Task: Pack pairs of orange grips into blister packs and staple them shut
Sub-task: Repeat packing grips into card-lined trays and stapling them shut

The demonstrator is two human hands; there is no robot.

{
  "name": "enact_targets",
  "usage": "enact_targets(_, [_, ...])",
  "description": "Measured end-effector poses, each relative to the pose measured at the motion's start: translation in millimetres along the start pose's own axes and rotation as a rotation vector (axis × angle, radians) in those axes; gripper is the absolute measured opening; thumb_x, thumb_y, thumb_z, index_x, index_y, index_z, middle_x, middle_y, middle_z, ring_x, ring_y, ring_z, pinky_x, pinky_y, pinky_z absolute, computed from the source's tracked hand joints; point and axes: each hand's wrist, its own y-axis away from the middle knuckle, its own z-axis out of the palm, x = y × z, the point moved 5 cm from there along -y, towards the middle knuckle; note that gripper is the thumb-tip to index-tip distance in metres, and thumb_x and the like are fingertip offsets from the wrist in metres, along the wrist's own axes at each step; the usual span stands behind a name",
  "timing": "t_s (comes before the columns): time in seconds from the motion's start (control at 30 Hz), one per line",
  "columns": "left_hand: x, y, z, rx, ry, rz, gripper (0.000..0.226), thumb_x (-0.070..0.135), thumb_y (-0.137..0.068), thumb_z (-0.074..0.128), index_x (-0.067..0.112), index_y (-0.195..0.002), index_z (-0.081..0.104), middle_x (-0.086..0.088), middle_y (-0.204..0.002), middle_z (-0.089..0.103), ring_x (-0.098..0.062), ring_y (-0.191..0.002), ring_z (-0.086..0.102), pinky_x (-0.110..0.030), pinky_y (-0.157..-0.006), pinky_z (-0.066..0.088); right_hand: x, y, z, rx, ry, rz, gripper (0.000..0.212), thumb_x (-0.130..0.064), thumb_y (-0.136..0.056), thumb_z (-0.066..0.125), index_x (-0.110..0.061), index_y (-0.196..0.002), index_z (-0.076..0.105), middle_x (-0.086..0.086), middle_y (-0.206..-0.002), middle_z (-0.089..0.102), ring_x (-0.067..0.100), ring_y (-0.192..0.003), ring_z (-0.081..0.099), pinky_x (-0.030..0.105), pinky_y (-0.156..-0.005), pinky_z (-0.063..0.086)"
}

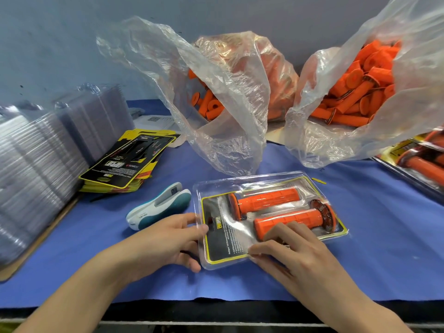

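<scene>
A clear blister pack (266, 183) with a black and yellow card lies on the blue mat in front of me. Two orange grips sit in it: the far grip (266, 200) and the near grip (288, 221). My left hand (165, 239) holds the pack's left edge, thumb on top and fingers under it. My right hand (295, 253) rests on the pack's near right part, fingers pressing by the near grip and thumb at the front edge. A white and teal stapler (158, 207) lies just left of the pack.
Two clear bags of loose orange grips stand behind, a left bag (230, 92) and a right bag (360, 92). Printed cards (127, 162) and stacked empty blisters (43, 152) are at the left. Packed blisters (418, 159) lie at the right edge.
</scene>
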Motion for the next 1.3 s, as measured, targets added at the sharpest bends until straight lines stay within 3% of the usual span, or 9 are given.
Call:
enact_targets(0.1, [-0.6,-0.6,-4.3,0.055,0.074,-0.062,0.032,0.028,-0.101,0.047,0.011,-0.099,0.074,-0.02,-0.087,0.07,-0.023,-0.065,0.066,-0.031,-0.054,0.055,-0.7,-0.4,0.3,-0.015,0.012,-0.003,0.013,-0.036,-0.1,0.057,-0.028,-0.098,0.066,-0.01,-0.092,0.054,0.011,-0.081,0.045,0.024,-0.074,0.041])
enact_targets(0.23, [1.3,-4.1,-4.2,0.141,0.125,-0.083,0.052,0.055,-0.1,0.035,0.01,-0.11,0.06,-0.017,-0.074,0.066,-0.024,-0.056,0.063,-0.031,-0.047,0.052,-1.9,-0.6,0.2,-0.016,0.018,-0.014,0.013,-0.036,-0.099,0.058,-0.027,-0.098,0.068,-0.01,-0.092,0.054,0.011,-0.081,0.045,0.025,-0.073,0.042])
enact_targets(0.33, [5.1,-6.3,-1.5,0.161,0.138,-0.056,0.061,0.061,-0.097,0.034,0.007,-0.113,0.058,-0.019,-0.077,0.065,-0.024,-0.053,0.061,-0.031,-0.043,0.051,-2.5,-1.3,0.3,-0.013,0.033,-0.03,0.015,-0.036,-0.1,0.057,-0.027,-0.096,0.068,-0.009,-0.091,0.055,0.013,-0.079,0.048,0.026,-0.073,0.043])
enact_targets(0.5, [7.8,-7.5,0.9,0.251,-0.146,0.064,0.027,0.029,-0.1,0.054,0.003,-0.108,0.057,-0.022,-0.08,0.071,-0.022,-0.052,0.06,-0.027,-0.046,0.051,-6.0,-2.7,-0.2,-0.009,0.091,-0.076,0.015,-0.036,-0.1,0.058,-0.027,-0.094,0.068,-0.008,-0.09,0.056,0.016,-0.076,0.05,0.028,-0.071,0.044])
enact_targets(0.63, [11.7,-8.4,-0.5,0.32,-0.228,0.105,0.016,0.022,-0.099,0.056,0.007,-0.104,0.058,-0.017,-0.077,0.073,-0.02,-0.046,0.057,-0.026,-0.044,0.049,-5.9,-2.7,-0.2,-0.007,0.197,-0.088,0.014,-0.032,-0.098,0.06,-0.024,-0.103,0.07,-0.005,-0.093,0.06,0.02,-0.075,0.054,0.036,-0.067,0.047])
enact_targets(0.8, [10.0,-10.9,4.6,0.386,-0.058,0.07,0.023,0.033,-0.095,0.062,0.012,-0.105,0.062,-0.008,-0.085,0.076,-0.029,-0.071,0.072,-0.042,-0.063,0.061,-4.7,-0.8,2.6,-0.053,0.271,-0.088,0.023,-0.015,-0.089,0.068,-0.023,-0.11,0.067,-0.003,-0.094,0.057,0.021,-0.075,0.05,0.034,-0.067,0.043])
enact_targets(0.93, [4.7,-8.3,31.5,0.183,0.062,0.049,0.013,0.025,-0.091,0.068,0.016,-0.1,0.067,-0.008,-0.08,0.073,-0.02,-0.058,0.065,-0.026,-0.05,0.054,-5.6,-4.7,2.6,-0.041,0.266,-0.09,0.021,-0.015,-0.089,0.067,-0.023,-0.108,0.067,-0.003,-0.091,0.055,0.02,-0.074,0.046,0.033,-0.068,0.039])
enact_targets(1.17, [8.7,-10.9,31.7,0.315,0.121,0.042,0.016,0.011,-0.095,0.06,0.009,-0.109,0.056,-0.009,-0.071,0.072,-0.019,-0.052,0.064,-0.024,-0.044,0.05,-3.4,-7.0,3.8,-0.066,0.243,-0.073,0.032,-0.012,-0.082,0.075,-0.025,-0.11,0.065,-0.004,-0.092,0.055,0.021,-0.075,0.046,0.033,-0.067,0.04])
enact_targets(1.3, [10.8,-12.8,34.5,0.348,0.023,0.067,0.027,0.027,-0.089,0.07,0.014,-0.109,0.056,-0.002,-0.064,0.066,-0.017,-0.045,0.056,-0.024,-0.04,0.046,-5.7,-8.3,7.6,-0.089,0.184,-0.068,0.038,-0.009,-0.076,0.078,-0.024,-0.109,0.065,-0.004,-0.098,0.056,0.019,-0.082,0.051,0.031,-0.072,0.043])
